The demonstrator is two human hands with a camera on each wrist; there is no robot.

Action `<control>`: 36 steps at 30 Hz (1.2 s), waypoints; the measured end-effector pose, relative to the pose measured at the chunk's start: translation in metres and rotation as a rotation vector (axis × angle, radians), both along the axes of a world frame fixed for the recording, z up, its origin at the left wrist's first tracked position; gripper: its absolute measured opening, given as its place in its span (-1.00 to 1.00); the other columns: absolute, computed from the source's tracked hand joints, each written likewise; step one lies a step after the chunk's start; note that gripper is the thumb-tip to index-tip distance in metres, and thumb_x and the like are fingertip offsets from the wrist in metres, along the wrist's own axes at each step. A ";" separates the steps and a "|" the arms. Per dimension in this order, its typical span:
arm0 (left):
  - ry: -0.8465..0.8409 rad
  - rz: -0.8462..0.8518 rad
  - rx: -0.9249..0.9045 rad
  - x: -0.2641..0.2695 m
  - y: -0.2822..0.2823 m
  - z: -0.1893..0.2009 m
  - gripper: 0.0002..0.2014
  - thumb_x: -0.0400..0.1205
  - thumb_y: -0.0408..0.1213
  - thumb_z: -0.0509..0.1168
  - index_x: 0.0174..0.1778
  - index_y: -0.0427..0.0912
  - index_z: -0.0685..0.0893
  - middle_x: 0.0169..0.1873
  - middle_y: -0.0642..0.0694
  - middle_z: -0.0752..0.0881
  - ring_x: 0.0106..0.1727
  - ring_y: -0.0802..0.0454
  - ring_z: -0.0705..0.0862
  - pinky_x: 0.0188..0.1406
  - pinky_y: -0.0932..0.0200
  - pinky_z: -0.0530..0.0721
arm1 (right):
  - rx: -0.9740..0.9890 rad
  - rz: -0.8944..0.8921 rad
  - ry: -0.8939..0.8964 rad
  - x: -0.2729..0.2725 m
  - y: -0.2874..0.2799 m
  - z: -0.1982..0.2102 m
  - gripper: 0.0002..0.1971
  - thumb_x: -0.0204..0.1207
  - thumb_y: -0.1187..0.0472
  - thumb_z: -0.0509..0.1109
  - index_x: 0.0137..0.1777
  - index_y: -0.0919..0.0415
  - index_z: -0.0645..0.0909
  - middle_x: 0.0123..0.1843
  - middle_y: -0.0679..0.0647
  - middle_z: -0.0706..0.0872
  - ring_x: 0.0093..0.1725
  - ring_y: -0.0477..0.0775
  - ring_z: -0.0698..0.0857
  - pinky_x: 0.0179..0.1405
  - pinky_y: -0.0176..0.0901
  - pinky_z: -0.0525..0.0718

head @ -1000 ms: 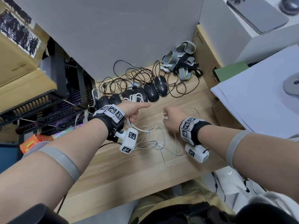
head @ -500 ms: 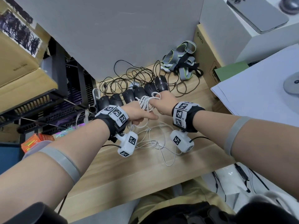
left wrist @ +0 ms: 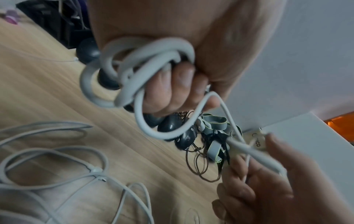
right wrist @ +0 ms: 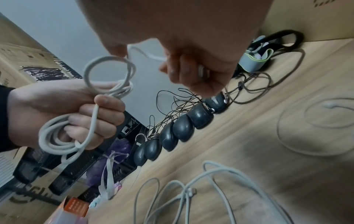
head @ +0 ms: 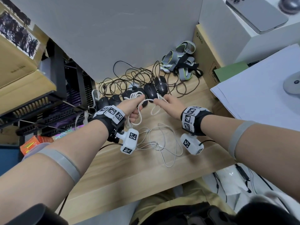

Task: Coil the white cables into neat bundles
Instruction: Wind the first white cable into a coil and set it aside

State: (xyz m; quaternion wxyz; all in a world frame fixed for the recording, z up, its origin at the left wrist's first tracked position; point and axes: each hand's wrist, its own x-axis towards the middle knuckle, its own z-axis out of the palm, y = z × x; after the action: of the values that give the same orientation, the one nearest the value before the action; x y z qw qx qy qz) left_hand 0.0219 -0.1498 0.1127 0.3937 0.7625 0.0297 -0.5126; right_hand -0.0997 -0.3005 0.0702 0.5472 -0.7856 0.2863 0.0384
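My left hand (head: 132,108) grips a partly coiled white cable (head: 135,96) in its fist; loops stick out above and below the curled fingers (left wrist: 172,84). That coil (right wrist: 107,72) also shows in the right wrist view, held by the left hand (right wrist: 57,109). My right hand (head: 168,104) pinches the free end of the same cable (left wrist: 249,150) between thumb and fingers, just right of the left fist. More loose white cables (head: 159,140) lie tangled on the wooden desk (head: 113,176) below both wrists.
A row of several black mice (head: 151,93) with tangled black cords (head: 129,78) lies just beyond the hands. Grey straps (head: 180,62) sit at the back right beside a cardboard box (head: 206,59). White paper (head: 259,95) lies right, black trays (head: 40,111) left.
The right hand moved up to the left hand and then a little to the right, drawing the cable end out. The left fist rose slightly with more loops in it.
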 end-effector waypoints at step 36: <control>0.006 -0.164 -0.142 -0.001 -0.003 0.014 -0.35 0.65 0.40 0.13 -0.57 -0.01 0.27 -0.59 -0.01 0.23 -0.60 0.07 0.19 -0.62 0.28 0.25 | 0.222 -0.066 -0.229 0.004 0.017 0.015 -0.34 0.29 -0.14 0.45 0.34 0.13 0.41 0.08 0.03 0.68 -0.08 -0.10 0.69 -0.05 -0.23 0.61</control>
State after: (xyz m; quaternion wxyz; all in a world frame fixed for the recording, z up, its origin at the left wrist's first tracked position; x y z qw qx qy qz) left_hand 0.0213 -0.1531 0.1262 0.4034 0.7311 -0.0679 -0.5460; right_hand -0.0956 -0.2834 0.0852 0.6607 -0.7097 0.2416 -0.0381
